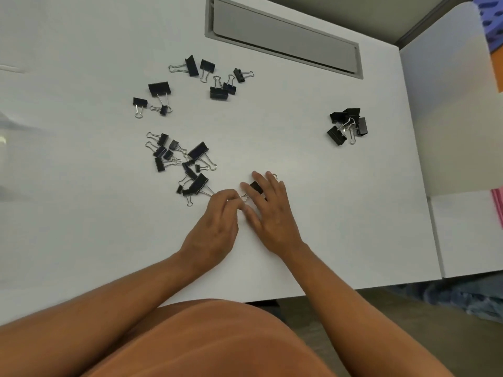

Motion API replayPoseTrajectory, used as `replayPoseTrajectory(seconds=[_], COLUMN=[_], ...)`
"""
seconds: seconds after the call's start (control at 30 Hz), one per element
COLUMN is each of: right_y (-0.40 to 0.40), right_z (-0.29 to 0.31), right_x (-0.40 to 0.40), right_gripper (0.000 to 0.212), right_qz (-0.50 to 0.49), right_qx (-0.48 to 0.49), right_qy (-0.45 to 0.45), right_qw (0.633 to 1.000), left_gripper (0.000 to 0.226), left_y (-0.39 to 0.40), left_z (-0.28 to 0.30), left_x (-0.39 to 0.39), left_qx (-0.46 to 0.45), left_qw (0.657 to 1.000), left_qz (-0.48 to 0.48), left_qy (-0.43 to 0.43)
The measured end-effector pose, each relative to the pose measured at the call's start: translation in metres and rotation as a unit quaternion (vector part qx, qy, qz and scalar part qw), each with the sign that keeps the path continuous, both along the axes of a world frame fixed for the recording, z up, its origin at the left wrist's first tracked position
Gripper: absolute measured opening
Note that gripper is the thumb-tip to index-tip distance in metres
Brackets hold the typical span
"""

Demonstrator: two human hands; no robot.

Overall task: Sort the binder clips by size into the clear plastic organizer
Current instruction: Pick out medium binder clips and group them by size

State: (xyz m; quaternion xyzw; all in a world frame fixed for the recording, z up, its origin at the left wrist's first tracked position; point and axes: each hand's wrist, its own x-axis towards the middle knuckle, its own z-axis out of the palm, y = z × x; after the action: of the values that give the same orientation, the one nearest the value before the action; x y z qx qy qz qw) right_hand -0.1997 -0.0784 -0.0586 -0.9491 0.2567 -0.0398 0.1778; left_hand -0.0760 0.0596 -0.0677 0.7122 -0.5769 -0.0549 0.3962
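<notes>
Desk [340, 213] near edge: bare on both sides of the 2 hands, left hand [215, 229] and right hand [272, 213], which sit together at center. Loose clip scatter [182, 159] blocks the approach just left of the hands, touching the left fingertips. More clips [206, 77] are strewn toward the far edge. Small clip pile [347, 125] sits near the right edge; open lane between it and the hands. Recessed grey hatch [285, 39] at far edge, flush.
</notes>
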Motion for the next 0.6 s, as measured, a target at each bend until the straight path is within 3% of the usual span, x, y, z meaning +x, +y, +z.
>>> replayPoseTrajectory(seconds=[0.27,0.37,0.47,0.6], right_y=[-0.017,-0.028,-0.036,-0.041], right_z=[-0.006,-0.004,-0.005,-0.007], right_x=[-0.012,-0.011,-0.005,0.000], right_gripper=[0.017,0.016,0.016,0.016], right_qz=[0.016,0.037,0.054,0.092], right_qx=[0.027,0.046,0.057,0.040], right_qy=[-0.079,-0.089,-0.095,-0.083], right_qw=[0.996,0.994,0.992,0.991], left_gripper=[0.024,0.025,0.025,0.053], left_y=[0.023,0.043,0.068,0.075], left_z=[-0.003,0.000,0.005,-0.004], left_x=[-0.002,0.002,0.023,0.049], left_qx=[0.023,0.046,0.112,0.261], left_qw=[0.998,0.986,0.936,0.846], left_qz=[0.036,0.147,0.326,0.463], left_qy=[-0.050,-0.062,-0.068,-0.030])
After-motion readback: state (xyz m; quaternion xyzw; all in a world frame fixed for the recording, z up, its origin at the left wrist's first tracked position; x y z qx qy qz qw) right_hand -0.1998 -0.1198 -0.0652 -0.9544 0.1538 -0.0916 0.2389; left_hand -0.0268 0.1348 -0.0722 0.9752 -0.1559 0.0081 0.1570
